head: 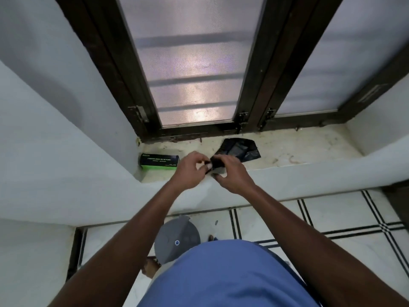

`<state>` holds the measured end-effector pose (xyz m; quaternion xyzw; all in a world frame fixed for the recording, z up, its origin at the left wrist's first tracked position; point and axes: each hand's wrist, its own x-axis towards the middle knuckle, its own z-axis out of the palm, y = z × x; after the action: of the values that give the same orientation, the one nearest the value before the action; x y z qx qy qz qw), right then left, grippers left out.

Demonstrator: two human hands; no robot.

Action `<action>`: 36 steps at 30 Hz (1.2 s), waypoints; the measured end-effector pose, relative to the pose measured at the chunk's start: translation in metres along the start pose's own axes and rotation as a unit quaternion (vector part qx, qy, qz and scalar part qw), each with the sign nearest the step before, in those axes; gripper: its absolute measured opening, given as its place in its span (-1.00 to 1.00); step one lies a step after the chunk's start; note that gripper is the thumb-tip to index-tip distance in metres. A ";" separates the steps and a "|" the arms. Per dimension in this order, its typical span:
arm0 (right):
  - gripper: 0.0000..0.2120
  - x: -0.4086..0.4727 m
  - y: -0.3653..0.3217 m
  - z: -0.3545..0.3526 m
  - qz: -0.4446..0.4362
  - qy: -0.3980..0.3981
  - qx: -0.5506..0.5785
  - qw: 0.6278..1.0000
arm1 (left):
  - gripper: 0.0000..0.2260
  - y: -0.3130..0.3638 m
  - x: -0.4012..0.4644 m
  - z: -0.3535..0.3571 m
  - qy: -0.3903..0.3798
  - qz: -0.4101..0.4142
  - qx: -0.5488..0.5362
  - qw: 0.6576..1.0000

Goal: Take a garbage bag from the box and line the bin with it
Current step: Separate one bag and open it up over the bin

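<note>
You are holding one black garbage bag point(239, 149) over the front edge of the window ledge point(309, 149), just to the right of the green-and-black box point(159, 161). Your left hand point(190, 171) is pinching the near, still-folded end between thumb and fingertips, with the other fingers curled in. Your right hand point(232, 173) is gripping the same end from the other side, its fingers bent over the black film. The rest of the bag is trailing away from your hands and lying partly unfolded on the ledge, toward the window frame.

Judging by how it is draping, the bag is going to feel very light, thin and limp, and probably slippery, with its layers clinging together. It could tear if you are pulling hard, so you are better off taking it at the open edge and rubbing the layers apart.

Counting: one box, one loose bag, and one grey bin point(177, 238) on the floor below the ledge, its lid apparently still on.
</note>
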<state>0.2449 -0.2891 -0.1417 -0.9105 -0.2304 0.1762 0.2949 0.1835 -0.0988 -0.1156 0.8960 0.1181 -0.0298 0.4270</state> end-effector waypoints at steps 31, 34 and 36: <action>-0.73 -0.156 -0.185 0.024 0.015 -0.141 0.266 0.954 | -0.68 -0.045 -0.216 -0.198 0.136 -0.124 -0.506 0.843; -0.73 -0.175 -0.219 0.039 0.102 -0.123 0.545 0.823 | -0.20 -0.048 -0.253 -0.185 -0.008 -0.187 -0.367 0.911; -0.72 -0.179 -0.223 0.050 0.156 -0.084 0.639 0.749 | -0.15 -0.047 -0.278 -0.170 -0.180 -0.172 -0.328 0.911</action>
<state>0.0028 -0.1994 -0.0088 -0.5146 0.0578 0.4015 0.7554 -0.1057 0.0094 -0.0009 0.6509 0.1943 -0.2228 0.6992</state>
